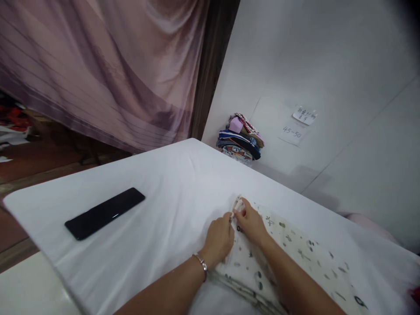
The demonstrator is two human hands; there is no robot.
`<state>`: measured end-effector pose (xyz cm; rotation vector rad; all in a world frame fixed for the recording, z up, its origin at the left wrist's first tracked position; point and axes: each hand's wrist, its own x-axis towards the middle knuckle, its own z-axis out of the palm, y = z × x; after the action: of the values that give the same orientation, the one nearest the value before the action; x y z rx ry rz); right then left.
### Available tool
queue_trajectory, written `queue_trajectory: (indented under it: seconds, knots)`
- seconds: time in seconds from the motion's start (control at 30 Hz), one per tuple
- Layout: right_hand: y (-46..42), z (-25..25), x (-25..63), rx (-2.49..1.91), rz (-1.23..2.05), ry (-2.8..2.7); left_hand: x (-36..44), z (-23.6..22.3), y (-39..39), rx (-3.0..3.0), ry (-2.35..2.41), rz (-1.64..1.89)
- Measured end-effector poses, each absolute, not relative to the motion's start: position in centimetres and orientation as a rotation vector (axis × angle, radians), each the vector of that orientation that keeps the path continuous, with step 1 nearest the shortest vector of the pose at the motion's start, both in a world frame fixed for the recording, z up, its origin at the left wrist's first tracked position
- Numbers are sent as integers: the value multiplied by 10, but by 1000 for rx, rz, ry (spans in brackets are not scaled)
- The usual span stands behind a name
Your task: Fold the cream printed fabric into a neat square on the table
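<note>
A white cloth with small dark and green printed motifs [305,253] lies spread on the white-covered table, with folded layers showing along its near edge. At its far left corner, my left hand [219,238] is closed on the gathered edge of the cloth. Just to the right, my right hand [252,222] pinches the same bunched corner, its thumb and fingers pressed together. Both hands are almost touching. A bracelet [201,261] circles my left wrist. The cloth's right part runs behind my right forearm.
A black phone [105,213] lies on the left of the white table [157,227]. Folded clothes [241,139] are stacked at the far edge by the wall. Paper notes [304,115] hang on the wall. A pink curtain [131,65] hangs behind the table.
</note>
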<state>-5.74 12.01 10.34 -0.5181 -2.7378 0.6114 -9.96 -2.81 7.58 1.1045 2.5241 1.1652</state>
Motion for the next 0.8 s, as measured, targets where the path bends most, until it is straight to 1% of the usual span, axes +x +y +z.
queue_trajectory:
  seconds: [0.1,0.17,0.23,0.33,0.47,0.53,0.6,0.7,0.8]
  knots:
    - [106,85,-29,-352,610,-2654,-123,77,-25,1022,2571,1205]
    - [106,74,-11,-197,537,-2659,-141,80,-14,1071,2639,1139]
    - [109,66,1,-93,467,-2711,-158,83,4,1181,2609,1046]
    - [110,60,10,-49,444,-2808,-178,87,36,1254,2510,969]
    - [107,65,11,2,517,-2850,-196,83,63,1315,2413,981]
    - [107,67,10,76,563,-2837,-204,79,68,1327,2284,1044]
    - [108,68,10,119,621,-2796,-213,75,69,1304,2042,1152]
    - [111,65,10,70,710,-2718,-228,74,64,1200,1727,1248]
    - [111,63,10,57,738,-2729,-237,75,58,1187,1722,1226]
